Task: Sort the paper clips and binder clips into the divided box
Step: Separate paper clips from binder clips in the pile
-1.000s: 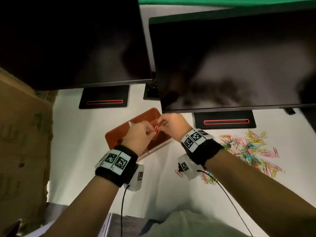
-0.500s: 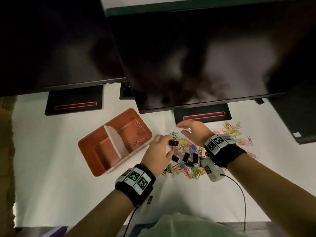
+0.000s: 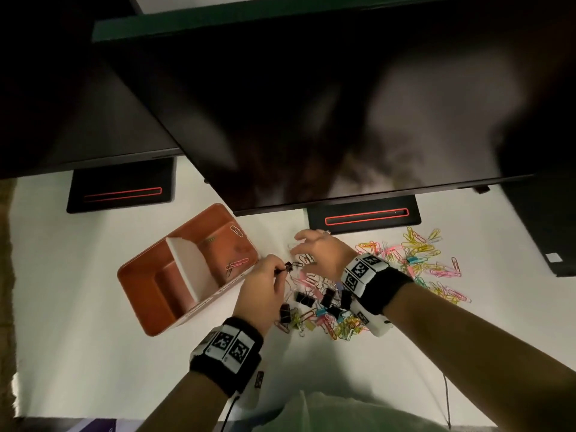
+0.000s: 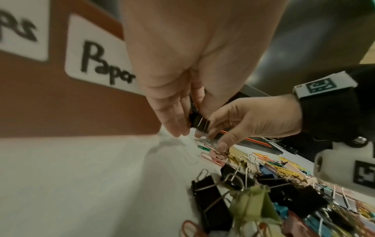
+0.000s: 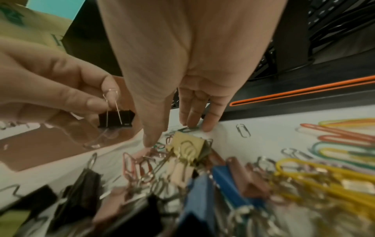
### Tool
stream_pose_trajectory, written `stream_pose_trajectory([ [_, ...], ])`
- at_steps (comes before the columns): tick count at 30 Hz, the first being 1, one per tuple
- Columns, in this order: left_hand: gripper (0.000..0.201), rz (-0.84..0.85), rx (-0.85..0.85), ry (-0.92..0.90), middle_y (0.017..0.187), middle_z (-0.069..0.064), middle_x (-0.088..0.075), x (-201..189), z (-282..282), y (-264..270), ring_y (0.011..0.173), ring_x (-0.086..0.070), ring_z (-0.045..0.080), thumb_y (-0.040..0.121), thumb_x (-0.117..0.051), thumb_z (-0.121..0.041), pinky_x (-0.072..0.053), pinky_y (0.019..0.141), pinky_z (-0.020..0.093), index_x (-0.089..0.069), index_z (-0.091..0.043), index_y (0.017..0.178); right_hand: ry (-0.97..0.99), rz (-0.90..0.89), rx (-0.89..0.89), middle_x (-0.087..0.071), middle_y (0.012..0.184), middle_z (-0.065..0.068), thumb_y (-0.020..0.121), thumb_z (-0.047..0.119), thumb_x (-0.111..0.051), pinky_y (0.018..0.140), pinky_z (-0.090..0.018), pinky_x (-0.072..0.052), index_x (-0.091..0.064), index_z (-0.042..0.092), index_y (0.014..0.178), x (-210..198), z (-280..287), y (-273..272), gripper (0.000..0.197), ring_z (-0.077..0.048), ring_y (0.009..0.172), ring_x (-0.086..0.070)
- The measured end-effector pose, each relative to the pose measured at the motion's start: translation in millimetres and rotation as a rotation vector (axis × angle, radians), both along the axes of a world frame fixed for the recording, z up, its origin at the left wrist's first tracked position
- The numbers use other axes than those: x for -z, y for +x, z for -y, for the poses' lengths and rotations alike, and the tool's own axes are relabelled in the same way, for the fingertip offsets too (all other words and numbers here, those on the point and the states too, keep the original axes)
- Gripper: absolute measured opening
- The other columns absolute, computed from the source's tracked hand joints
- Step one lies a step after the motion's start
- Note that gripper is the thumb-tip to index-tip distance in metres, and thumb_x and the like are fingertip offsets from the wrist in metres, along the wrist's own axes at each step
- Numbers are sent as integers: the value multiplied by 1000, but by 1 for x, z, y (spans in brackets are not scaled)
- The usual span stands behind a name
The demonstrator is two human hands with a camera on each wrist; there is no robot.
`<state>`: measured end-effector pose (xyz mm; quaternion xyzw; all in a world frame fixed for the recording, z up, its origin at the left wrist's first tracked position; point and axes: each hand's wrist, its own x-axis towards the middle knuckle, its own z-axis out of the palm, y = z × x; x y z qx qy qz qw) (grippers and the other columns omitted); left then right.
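The orange divided box (image 3: 146, 310) stands on the white table at left, and a few paper clips (image 3: 237, 264) lie in its far compartment. Its wall carries a "Paper" label (image 4: 97, 64). Just right of the box, my left hand (image 3: 282, 269) pinches a small black binder clip (image 3: 288, 265) by its wire handle (image 5: 117, 112). My right hand (image 3: 300, 247) hovers beside it with fingers (image 5: 209, 121) straight, their tips touching the table at the far edge of a mixed pile of binder clips and paper clips (image 3: 324, 307).
Coloured paper clips (image 3: 420, 263) are scattered to the right of my right wrist. Two dark monitors (image 3: 311, 120) overhang the far side of the table on black stands (image 3: 364, 213). Larger black binder clips (image 4: 211, 203) lie near my left wrist.
A second ago both hands held a red paper clip over the box. They have moved right to the pile, and my left hand has lifted a black binder clip.
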<state>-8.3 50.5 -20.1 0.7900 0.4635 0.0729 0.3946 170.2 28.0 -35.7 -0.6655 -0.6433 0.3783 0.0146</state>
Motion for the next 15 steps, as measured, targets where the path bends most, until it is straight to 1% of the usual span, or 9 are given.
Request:
stream_pose_trajectory([
  [1, 19, -23, 2, -10, 105, 3, -62, -3, 3, -5, 94, -60, 16, 89, -53, -10, -53, 82, 35, -53, -18, 106, -7, 8, -9, -36, 145, -2, 85, 24, -63, 106, -33, -32, -55, 20, 127, 2, 1, 0, 43, -24, 129, -36],
  [2, 29, -65, 17, -24, 117, 3, -59, -5, 6, -10, 105, -58, 18, 89, -53, -10, -49, 92, 35, -51, -19, 116, -9, 12, -11, -37, 143, -2, 85, 25, -63, 106, -33, -33, -55, 19, 127, 3, 3, -1, 43, -23, 128, -37],
  [4, 44, -150, 53, -18, 138, 3, -46, -7, 12, -17, 125, -45, 19, 88, -53, -10, -36, 107, 32, -43, -20, 130, 3, 3, 3, -42, 137, -2, 86, 22, -62, 104, -33, -36, -56, 18, 125, 5, 8, -2, 39, -22, 123, -41],
  [5, 46, -172, 72, 15, 142, 2, -41, -8, 15, -20, 130, -39, 19, 88, -53, -10, -31, 110, 30, -43, -20, 132, 8, -8, 18, -46, 133, -2, 87, 20, -60, 102, -32, -38, -57, 18, 124, 6, 11, -2, 37, -22, 120, -44],
  [6, 44, -173, 95, 59, 141, 1, -41, -9, 18, -22, 129, -40, 19, 88, -54, -10, -30, 109, 29, -46, -20, 130, 11, -17, 36, -49, 129, -2, 88, 17, -58, 101, -31, -39, -58, 18, 122, 7, 14, -2, 34, -21, 118, -46],
  [8, 36, -136, 151, 111, 130, 1, -49, -8, 22, -23, 117, -49, 21, 87, -54, -9, -38, 103, 30, -54, -18, 121, 7, -16, 77, -55, 121, -3, 89, 13, -56, 97, -29, -41, -62, 17, 117, 8, 19, -1, 28, -21, 113, -50],
  [10, 32, -103, 204, 107, 121, 1, -53, -6, 24, -16, 109, -52, 20, 86, -53, -9, -44, 96, 31, -56, -17, 118, -6, -29, 128, -60, 110, -3, 88, 11, -55, 88, -25, -43, -66, 16, 108, 8, 22, 1, 23, -20, 103, -56],
  [12, 37, -111, 259, 98, 124, 1, -50, -1, 24, -3, 109, -51, 20, 86, -51, -8, -44, 96, 31, -53, -16, 122, -39, -45, 170, -62, 102, -1, 86, 11, -57, 80, -19, -41, -68, 15, 102, 5, 24, 2, 20, -16, 94, -59],
  [15, 47, -169, 310, 72, 131, 2, -45, 8, 19, 16, 114, -47, 22, 84, -50, -1, -41, 98, 30, -46, -16, 129, -58, -62, 236, -69, 103, -3, 84, 14, -62, 79, -17, -42, -66, 13, 104, 4, 25, 6, 21, -16, 97, -64],
])
